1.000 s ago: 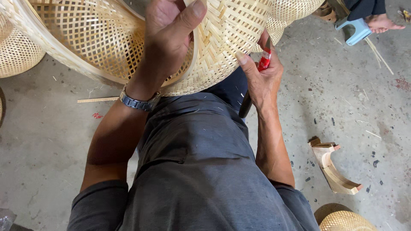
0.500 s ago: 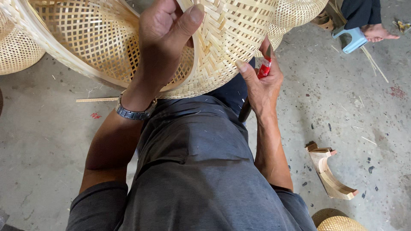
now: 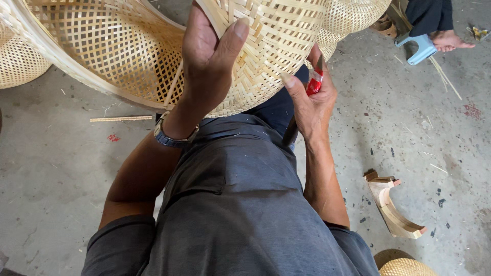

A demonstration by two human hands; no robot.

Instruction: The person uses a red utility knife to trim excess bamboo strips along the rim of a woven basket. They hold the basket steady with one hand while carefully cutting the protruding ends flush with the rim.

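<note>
Head view: the left hand (image 3: 209,61) is clamped on the edge of a large woven bamboo basket (image 3: 266,46), w/ the thumb laid flat over the outer weave and the fingers folded behind it, so the wall is pinched between thumb and palm. The left forearm is raised steeply from the lap, wrist nearly straight; a wristwatch (image 3: 174,135) is worn just below the hand. The right hand (image 3: 314,99) is curled shut around a red-handled tool (image 3: 314,82), of which only a short red part is seen above the fist; its thumb is stretched up and pressed vs. the basket's lower edge. What kind of tool it is cannot be told. The right forearm is held close to the body, elbow bent, wrist tipped towards the basket. The basket is held up over the lap, in front of the grey-clad torso, open lattice to the left and denser weave under both hands. On the concrete floor (image 3: 51,168) a curved wooden piece (image 3: 391,207) is seen at the right, well apart from the hands; a bamboo sliver (image 3: 120,118) lies left, near the watch.
</note>
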